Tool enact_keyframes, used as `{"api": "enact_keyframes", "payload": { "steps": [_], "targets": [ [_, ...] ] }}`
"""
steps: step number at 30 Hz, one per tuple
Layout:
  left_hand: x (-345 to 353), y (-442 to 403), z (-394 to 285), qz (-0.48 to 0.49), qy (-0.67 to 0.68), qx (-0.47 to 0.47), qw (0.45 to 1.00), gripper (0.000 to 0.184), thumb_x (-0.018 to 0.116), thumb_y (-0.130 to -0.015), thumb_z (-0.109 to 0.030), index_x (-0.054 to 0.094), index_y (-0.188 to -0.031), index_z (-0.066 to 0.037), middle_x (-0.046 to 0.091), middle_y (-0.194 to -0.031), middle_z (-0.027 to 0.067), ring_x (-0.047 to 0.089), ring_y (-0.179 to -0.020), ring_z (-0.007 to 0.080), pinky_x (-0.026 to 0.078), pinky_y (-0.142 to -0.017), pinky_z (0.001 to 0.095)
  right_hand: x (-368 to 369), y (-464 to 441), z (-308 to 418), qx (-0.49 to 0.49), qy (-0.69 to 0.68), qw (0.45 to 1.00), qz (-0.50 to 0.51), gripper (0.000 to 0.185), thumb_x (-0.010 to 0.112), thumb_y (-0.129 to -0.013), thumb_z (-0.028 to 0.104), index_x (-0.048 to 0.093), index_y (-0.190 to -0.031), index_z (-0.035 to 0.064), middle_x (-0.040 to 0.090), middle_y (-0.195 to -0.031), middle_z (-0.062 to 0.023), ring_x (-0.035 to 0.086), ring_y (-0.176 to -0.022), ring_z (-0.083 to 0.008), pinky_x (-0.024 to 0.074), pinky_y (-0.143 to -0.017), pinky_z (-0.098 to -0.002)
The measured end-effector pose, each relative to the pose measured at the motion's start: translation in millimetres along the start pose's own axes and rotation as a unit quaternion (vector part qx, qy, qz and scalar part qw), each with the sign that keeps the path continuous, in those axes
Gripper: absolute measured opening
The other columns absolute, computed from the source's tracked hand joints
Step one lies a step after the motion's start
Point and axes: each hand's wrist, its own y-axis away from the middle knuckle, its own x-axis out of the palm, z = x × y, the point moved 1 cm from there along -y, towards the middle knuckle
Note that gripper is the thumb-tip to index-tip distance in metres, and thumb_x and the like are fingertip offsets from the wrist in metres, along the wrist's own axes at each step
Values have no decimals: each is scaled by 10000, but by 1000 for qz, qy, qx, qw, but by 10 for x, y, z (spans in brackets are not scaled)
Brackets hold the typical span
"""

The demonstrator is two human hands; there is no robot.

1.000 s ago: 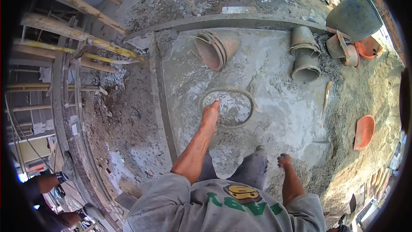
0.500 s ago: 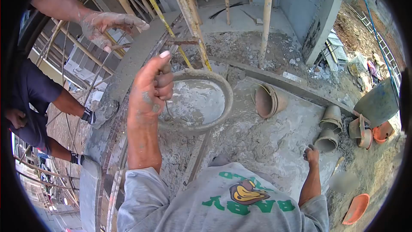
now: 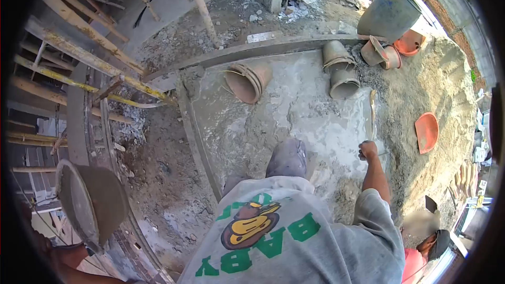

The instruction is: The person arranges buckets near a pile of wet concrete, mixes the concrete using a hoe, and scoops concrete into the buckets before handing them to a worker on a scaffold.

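Observation:
A grey bucket point(image 3: 108, 202) is tilted off the ground at the left, its mouth facing left. My left forearm point(image 3: 79, 274) reaches below it at the dark lower-left edge. The fingers of my left hand are too dim and hidden to make out, as is whether they touch the bucket. My right hand point(image 3: 368, 150) is curled closed above the wet grey floor, right of my knee point(image 3: 286, 159). What is in it, if anything, is hidden. Beyond that hand lies a narrow light-coloured strip point(image 3: 373, 108), apart from the fingers.
Stacked buckets lie on their sides at centre point(image 3: 244, 83) and right point(image 3: 344, 83). A large drum point(image 3: 389, 14) stands behind orange containers point(image 3: 409, 42). An orange scoop-shaped piece point(image 3: 426, 132) rests on a sand pile point(image 3: 439, 87). Scaffold poles point(image 3: 100, 63) cross the left; a person point(image 3: 418, 255) is lower right.
The view has swung right. The mortar-filled bucket has gone from beside my raised left hand to the far left, tilted. My left hand has dropped to the lower-left edge. My right hand stays curled.

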Motion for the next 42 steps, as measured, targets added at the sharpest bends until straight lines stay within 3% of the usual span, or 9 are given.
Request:
{"api": "enact_keyframes", "payload": {
  "steps": [8, 9, 14, 22, 25, 28, 34, 38, 42],
  "targets": [
    [1177, -679, 1283, -533, -461, 333, 627, 361, 553, -874, -275, 564, -1124, -14, 618, -997, 123, 543, -917, 218, 442, -724, 344, 674, -147, 696, -119, 32, 986, 111, 466, 579, -748, 149, 553, -1195, 19, 659, -835, -158, 640, -642, -195, 510, -527, -320],
    [1530, -888, 1582, -531, -492, 364, 586, 371, 540, -883, -272, 554, -1150, -15, 617, -1024, 124, 541, -960, 215, 442, -754, 342, 718, -387, 588, -156, 105, 976, 110, 475, 545, -743, 260, 587, -1164, 43, 661, -936, -199, 653, -807, -306, 505, -780, -360],
    [3522, -2045, 5233, -167, -371, -29, 913, 472, 542, -886, -351, 537, -1183, 17, 608, -1104, 122, 548, -1041, 222, 381, -908, 338, 352, -2067, 112, -175, 228, 957, 46, 419, 498, -764, 228, 605, -1126, 46, 614, -1090, -202, 574, -1041, -340, 440, -930, -377],
    [7383, -645, 11271, 441, -324, -328, 770, 528, 675, -817, -283, 498, -1235, -15, 572, -1180, 185, 573, -1062, 243, 462, -870, 341, -949, -5462, 128, -137, 237, 928, -254, 465, 528, -826, 316, 529, -1180, 14, 599, -1032, -276, 585, -960, -403, 465, -845, -453],
    [8742, -468, 11949, 467, -286, -220, 807, 655, 719, -736, -249, 446, -1277, -1, 553, -1203, 212, 536, -1119, 313, 428, -931, 348, -896, -6269, 435, -365, 259, 867, -220, 591, 611, -776, 281, 456, -1274, 4, 595, -1095, -249, 586, -1018, -366, 466, -850, -425],
    [9192, -384, 12135, 406, -237, -210, 857, 767, 739, -679, -232, 387, -1318, 5, 476, -1284, 231, 448, -1196, 363, 346, -1014, 355, -408, -6386, 741, -243, 233, 941, -34, 621, 642, -759, 271, 448, -1288, 10, 620, -1064, -227, 608, -1008, -317, 476, -832, -391],
    [8373, -176, 12097, 559, -151, -282, 765, 579, 752, -703, -296, 518, -1178, -62, 533, -1196, 175, 474, -1176, 300, 354, -1001, 362, 376, -5234, 419, -151, 301, 934, -118, 281, 615, -783, 281, 675, -895, 31, 611, -917, -234, 608, -851, -397, 477, -758, -451],
    [7754, -269, 11887, 417, -208, -414, 782, 404, 662, -799, -436, 624, -811, -34, 614, -835, 92, 568, -836, 167, 434, -767, 303, 701, -5084, 220, -162, -1, 977, -136, 764, 634, -754, 227, 277, -1404, 42, 512, -1180, -311, 512, -1088, -434, 434, -888, -379],
    [7445, -1101, 11979, 247, -141, -413, 865, 518, 554, -873, -485, 602, -628, -31, 531, -577, 21, 484, -541, 104, 384, -525, 266, 771, -4952, 800, -98, 1, 993, -62, 951, 643, -715, 236, 65, -1451, 66, 489, -1206, -334, 513, -1092, -448, 405, -920, -374]
  ]
}}
